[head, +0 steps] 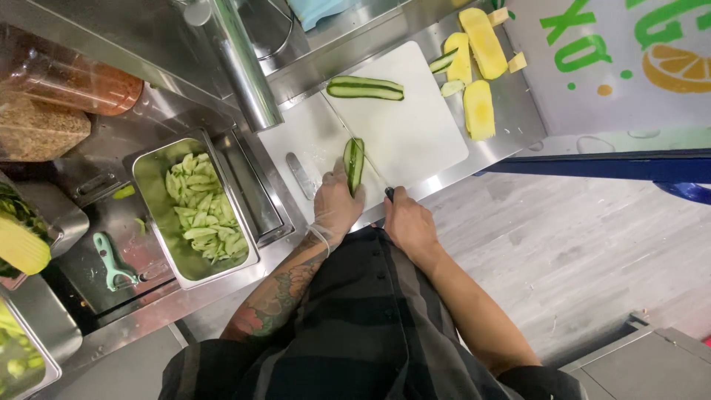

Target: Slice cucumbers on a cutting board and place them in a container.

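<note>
Far to the left of the hands, a jar (70,78) of reddish stuff lies at the back of the steel surface (511,111), with a tub (33,130) of brown grains beside it. Below those sits a yellow piece (21,244) in a container, and nearer the hands a teal peeler (111,261) lies on the surface. Just left of the left hand stands a steel pan (152,159) filled with pale green cucumber slices (201,211). A steel pole (237,63) rises behind it.

The left hand (335,207), in a thin clear glove, presses down on a halved cucumber (355,163), fingers closed over its near end; the cucumber lies on the white board (415,133), pointing away from the body. A second halved cucumber (365,87) lies well beyond it at the board's far edge.

The right hand (407,222), bare, is clenched around a dark knife handle (389,194) just right of the cucumber; the blade cannot be made out. Beyond the right hand, at the board's far right, lie yellow fruit pieces (480,110) and small cucumber ends (443,61). To the right is a wooden floor (578,244).
</note>
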